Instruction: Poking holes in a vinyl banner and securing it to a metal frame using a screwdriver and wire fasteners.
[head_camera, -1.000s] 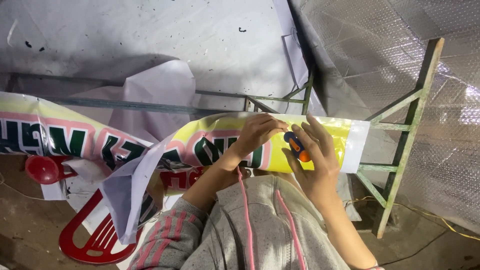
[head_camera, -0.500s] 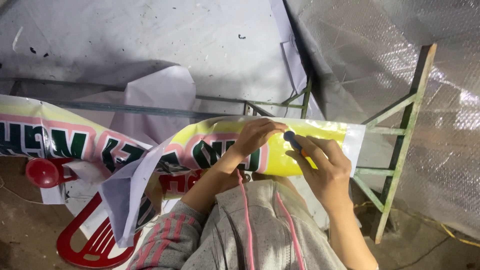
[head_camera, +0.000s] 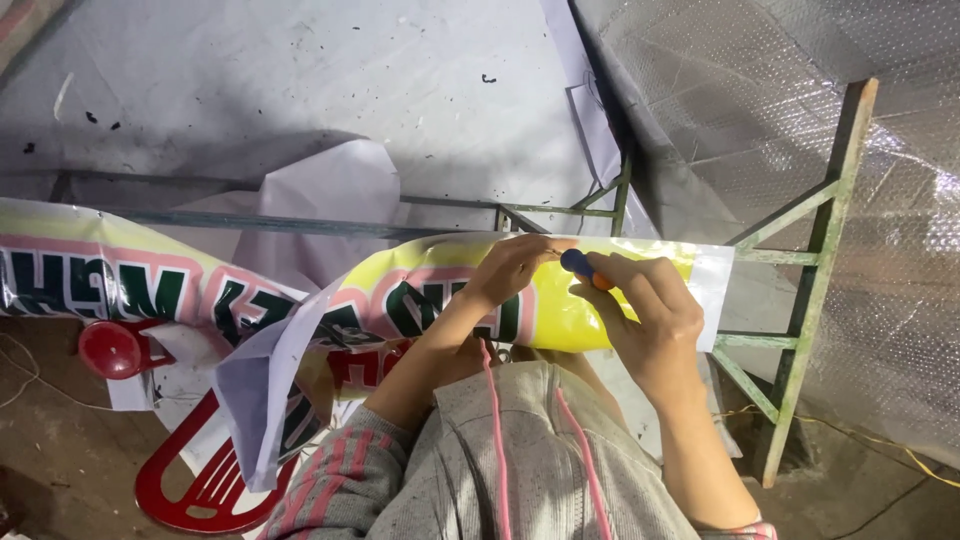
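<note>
A: What is the right hand (head_camera: 650, 320) holding?

B: A small tool with a blue and orange handle (head_camera: 580, 268). The fingers are wrapped round it, thumb and forefinger pinching near the blue end. It sits over the yellow part of the printed banner (head_camera: 590, 315), near the banner's upper edge.

A: Which way does the tool lie?

B: Its long axis runs roughly left to right, slightly tilted, with the blue end towards the left hand (head_camera: 515, 270) and the orange part going back into the right palm. Most of it is hidden by the fingers, so I cannot tell what the tip is like.

A: And the left hand?

B: Its fingers are curled and press down on the banner just beside the blue end, holding nothing else.

A: What lies around them?

B: The banner stretches lengthwise far to the left, with a white flap (head_camera: 275, 380) folded over across it. It rests on a green metal frame (head_camera: 815, 260) in place of a bench. A red plastic chair (head_camera: 195, 480) stands lower left, and silvery bubble sheeting (head_camera: 780, 90) hangs at the right
</note>
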